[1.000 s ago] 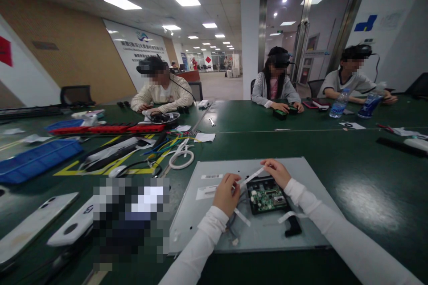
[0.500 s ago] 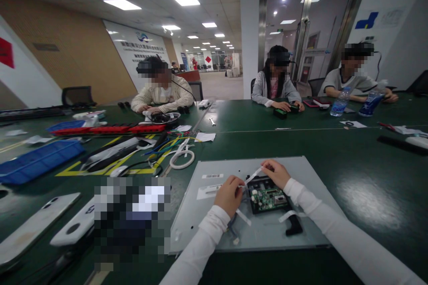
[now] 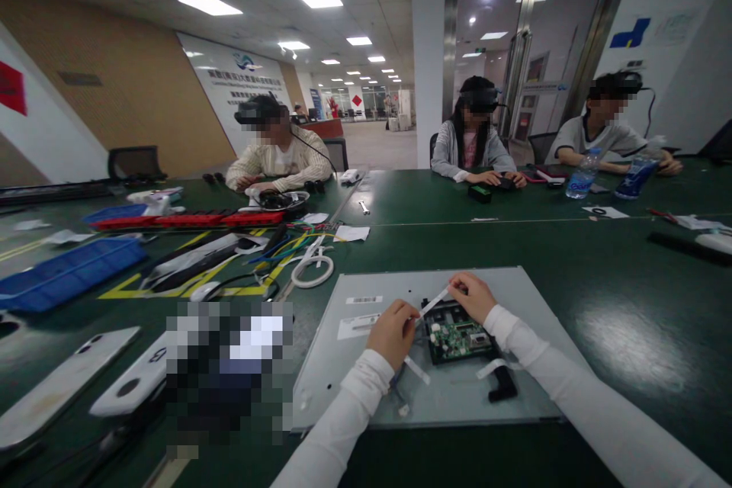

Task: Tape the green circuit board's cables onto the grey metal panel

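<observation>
A grey metal panel [image 3: 515, 305] lies flat on the green table in front of me. A small green circuit board [image 3: 457, 335] in a black frame sits on its middle. A white flat ribbon cable [image 3: 433, 302] stretches above the board between my two hands. My left hand [image 3: 392, 332] pinches its near end, fingers curled. My right hand [image 3: 473, 294] pinches the far end at the board's top edge. A second white strip [image 3: 416, 370] and some thin wires lie under my left wrist. A black part [image 3: 503, 386] with a white strip lies right of the board.
White plastic back covers [image 3: 69, 381] lie at the near left, with a blue tray [image 3: 62, 267], red strips [image 3: 171, 220] and a coil of white cable [image 3: 313, 271] beyond. Three people sit at the far side of the table; water bottles [image 3: 580, 177] stand at the right.
Both hands keep their hold on the ribbon cable. The hands have drawn slightly closer together over the board; otherwise almost nothing has shifted.
</observation>
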